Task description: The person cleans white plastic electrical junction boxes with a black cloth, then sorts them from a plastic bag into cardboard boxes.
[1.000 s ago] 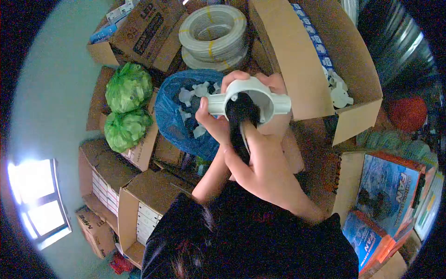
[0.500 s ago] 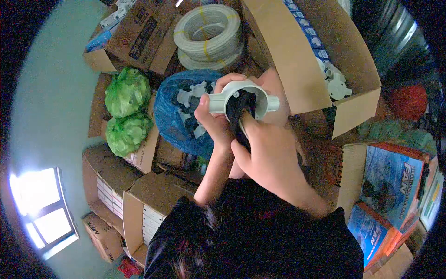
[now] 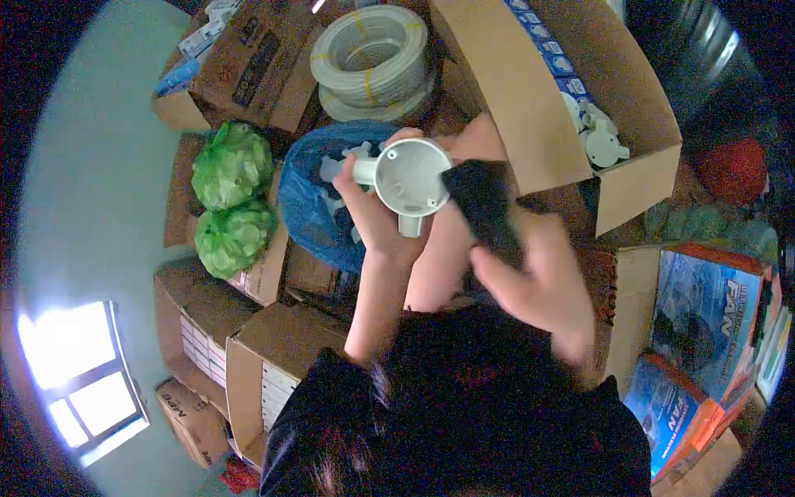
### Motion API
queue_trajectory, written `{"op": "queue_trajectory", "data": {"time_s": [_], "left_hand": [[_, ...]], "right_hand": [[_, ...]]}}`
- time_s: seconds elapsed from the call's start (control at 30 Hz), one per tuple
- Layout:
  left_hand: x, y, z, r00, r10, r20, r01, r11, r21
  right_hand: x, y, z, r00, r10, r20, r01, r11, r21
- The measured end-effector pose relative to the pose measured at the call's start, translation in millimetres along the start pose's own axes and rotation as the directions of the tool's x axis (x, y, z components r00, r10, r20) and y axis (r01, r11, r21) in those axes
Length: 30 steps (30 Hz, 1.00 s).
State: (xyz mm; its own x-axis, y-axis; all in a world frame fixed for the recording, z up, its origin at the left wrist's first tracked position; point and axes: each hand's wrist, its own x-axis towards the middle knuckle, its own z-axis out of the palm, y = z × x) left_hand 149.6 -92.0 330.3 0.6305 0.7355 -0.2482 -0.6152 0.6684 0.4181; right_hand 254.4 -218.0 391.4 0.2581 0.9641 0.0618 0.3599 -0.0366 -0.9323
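A white round conduit junction box [image 3: 411, 180] with stub spouts is gripped in my left hand [image 3: 378, 214], its open side facing me. My thumb lies along the left spout, and the fingers wrap behind the box. A black cloth [image 3: 484, 203] hangs bunched in my right hand [image 3: 540, 277], just right of the box rim; motion blurs this hand a little. Behind my left hand, a blue plastic bag [image 3: 305, 211] holds several similar white junction boxes [image 3: 334, 168].
An open carton [image 3: 530, 124] with blue-white packs and white fittings stands at upper right. Coiled white cable [image 3: 373, 58] lies at the back. Two green bags [image 3: 232, 170] and several cartons [image 3: 265, 335] line the left. Fan boxes [image 3: 704, 315] stand at right.
My right hand has drawn the black cloth out of the junction box and moved right. My left hand has turned the box, so one spout now points down toward me.
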Motion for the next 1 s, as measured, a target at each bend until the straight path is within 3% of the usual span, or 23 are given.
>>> {"op": "queue_trajectory", "data": {"time_s": [0.03,0.13,0.2,0.23,0.37,0.53,0.57,0.6,0.63,0.7,0.73,0.8,0.83,0.93,1.0], "left_hand": [[-2.3,5.9,0.1,0.994,-0.086,0.063,0.091,0.993,-0.080],[-8.1,4.8,17.4,0.991,-0.135,-0.013,0.135,0.990,-0.041],[-6.7,6.3,11.7,0.977,-0.176,0.117,0.187,0.978,-0.094],[-6.2,6.7,10.5,0.964,-0.193,0.181,0.216,0.969,-0.118],[-7.0,6.2,17.8,0.984,-0.171,0.049,0.176,0.975,-0.133],[-10.8,6.5,22.3,0.997,-0.078,0.024,0.079,0.995,-0.059],[-10.8,4.5,24.7,1.000,-0.018,0.007,0.019,1.000,-0.024],[-10.7,1.7,27.0,0.999,0.042,-0.009,-0.041,0.999,0.011],[-10.7,0.0,28.1,0.995,0.102,-0.022,-0.101,0.994,0.046],[-10.2,-1.7,23.5,0.990,0.137,0.038,-0.141,0.980,0.139],[-10.1,-2.5,23.2,0.986,0.151,0.069,-0.162,0.970,0.184],[-16.3,-6.8,31.3,0.972,0.183,0.147,-0.220,0.926,0.306],[-18.5,-8.1,34.7,0.963,0.195,0.187,-0.252,0.897,0.363],[-16.1,-6.6,25.0,0.965,0.202,0.169,-0.252,0.893,0.373],[-18.5,-5.7,25.7,0.969,0.203,0.142,-0.239,0.913,0.329]], "right_hand": [[-3.9,4.6,-6.8,0.998,-0.040,-0.043,0.044,0.994,0.100],[-12.3,-15.3,-18.6,0.979,0.192,-0.061,-0.159,0.923,0.351],[-13.7,-22.4,-16.0,0.988,0.113,-0.107,-0.076,0.950,0.302],[-14.3,-22.7,-17.6,0.992,0.114,-0.053,-0.094,0.953,0.288],[-13.7,-21.2,-20.9,0.976,0.134,0.173,-0.178,0.945,0.273],[-14.2,-21.7,-14.6,0.958,0.207,0.201,-0.278,0.847,0.453],[-13.7,-24.4,-18.1,0.937,0.241,0.254,-0.333,0.838,0.433],[-12.2,-22.8,-18.0,0.952,0.192,0.238,-0.272,0.890,0.367],[-10.7,-21.3,-17.9,0.964,0.143,0.222,-0.207,0.932,0.298],[-5.9,-13.8,-7.2,0.990,-0.086,0.110,0.077,0.993,0.085],[-4.0,-16.9,-0.2,0.992,-0.100,0.073,0.095,0.993,0.071],[-1.4,-21.2,15.9,0.995,-0.098,0.008,0.098,0.995,0.013],[1.2,-24.3,20.8,0.991,-0.129,-0.040,0.121,0.979,-0.163],[-1.8,-34.8,35.4,0.991,0.114,0.068,-0.085,0.938,-0.335],[-1.5,-33.9,32.7,0.994,0.083,0.073,-0.054,0.944,-0.326]]}}
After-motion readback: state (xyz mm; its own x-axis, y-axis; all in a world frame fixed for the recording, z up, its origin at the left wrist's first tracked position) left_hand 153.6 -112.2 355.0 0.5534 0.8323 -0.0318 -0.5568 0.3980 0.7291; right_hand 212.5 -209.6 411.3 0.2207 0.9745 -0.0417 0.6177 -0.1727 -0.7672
